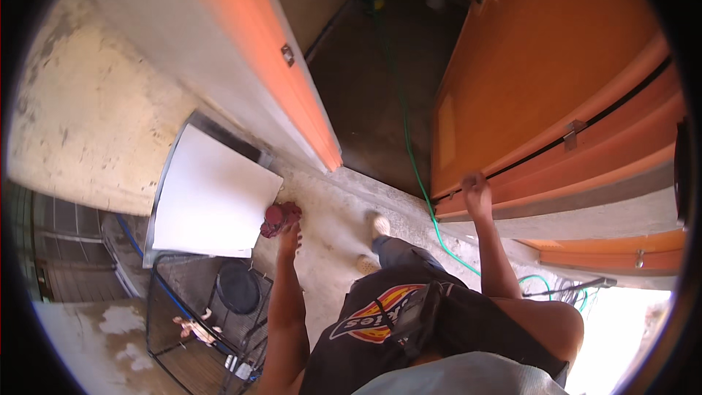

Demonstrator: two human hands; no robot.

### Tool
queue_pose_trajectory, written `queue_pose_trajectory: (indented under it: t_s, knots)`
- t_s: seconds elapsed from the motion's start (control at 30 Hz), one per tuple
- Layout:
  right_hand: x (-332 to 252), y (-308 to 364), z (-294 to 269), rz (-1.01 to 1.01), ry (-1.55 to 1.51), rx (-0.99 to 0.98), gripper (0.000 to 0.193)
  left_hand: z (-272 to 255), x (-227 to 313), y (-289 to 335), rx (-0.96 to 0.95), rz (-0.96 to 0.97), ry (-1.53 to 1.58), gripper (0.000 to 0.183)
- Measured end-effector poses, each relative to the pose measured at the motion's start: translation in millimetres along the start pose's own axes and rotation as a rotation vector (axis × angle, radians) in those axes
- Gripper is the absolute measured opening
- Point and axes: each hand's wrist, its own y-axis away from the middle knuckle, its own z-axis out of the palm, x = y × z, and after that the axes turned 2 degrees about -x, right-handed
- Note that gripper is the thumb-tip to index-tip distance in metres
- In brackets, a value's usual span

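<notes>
Left hand (290, 238) is gripping maroon bundle (273, 215), right hand (477, 192) hovering near orange door (545, 58), grip unclear; black rack (256, 325) is holding dark round object (238, 287).

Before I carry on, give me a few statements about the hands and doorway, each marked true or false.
1. The left hand holds a dark red item. True.
2. The orange door is shut. False: it stands open.
3. A green hose runs across the threshold. True.
4. The right hand is on the white panel. False: it is by the hinge side of the orange door.
5. The white panel is left of the dark red item. True.
</notes>
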Motion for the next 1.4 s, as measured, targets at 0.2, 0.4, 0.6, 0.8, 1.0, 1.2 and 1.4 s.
queue_pose_trajectory:
  t_s: [0.2, 0.4, 0.6, 0.8, 1.0, 1.2, 1.4]
  knots:
    - [-87, -260, 52, 0.067, -0.979, 0.02, 0.064, 52, 70, -53, -0.321, 0.155, -0.108, 0.038]
    - [-95, -538, -18, -0.035, -0.93, 0.318, 0.07, 49, 72, -47, -0.236, -0.068, -0.262, 0.043]
    - [-159, -570, 48, 0.203, -1.142, 0.37, 0.036, -55, 7, -4, 0.138, -0.388, -0.238, 0.045]
    - [-169, -538, 66, -0.111, -1.141, 0.38, 0.035, 115, 124, -136, -0.482, 0.817, -1.517, 0.027]
    - [-248, -452, 125, 0.1, -0.881, 0.047, 0.041, 332, 523, -153, -0.384, 0.556, 0.171, 0.051]
    - [-301, -396, 139, 0.109, -0.774, -0.167, 0.052, 374, 722, -112, -0.64, 0.296, 0.513, 0.079]
    - [-254, -419, 115, 0.289, -0.799, -0.004, 0.055, 469, 729, -116, -0.942, 0.198, 0.515, 0.067]
